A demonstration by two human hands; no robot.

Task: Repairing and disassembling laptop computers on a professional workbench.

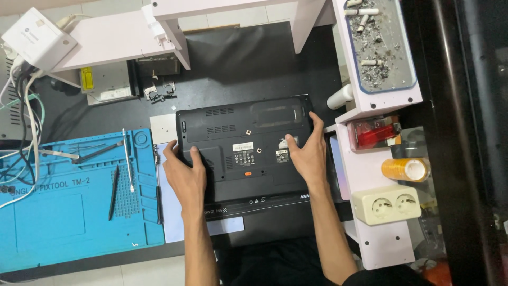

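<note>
While hands point(185, 172) flank laptop point(246, 145), white labels point(243, 146)

White rectangular stickers point(243, 146) sit mid-underside on the black laptop point(233, 119); a yellow label point(87, 78) marks the grey drive.

Black laptop point(243, 145), underside up, flat

The laptop point(244, 151), underside up, is black, with white labels and one small orange mark. The mat point(69, 212) is bright blue and carries black and silver tools. The table point(248, 63) is black. The shelf unit point(378, 238) is pale pink. The socket block point(387, 204) is cream. The tape roll point(406, 169) is amber yellow. The lighter point(373, 132) is red. The tray point(381, 45) is grey, flecked with ash and rimmed in blue.
</note>
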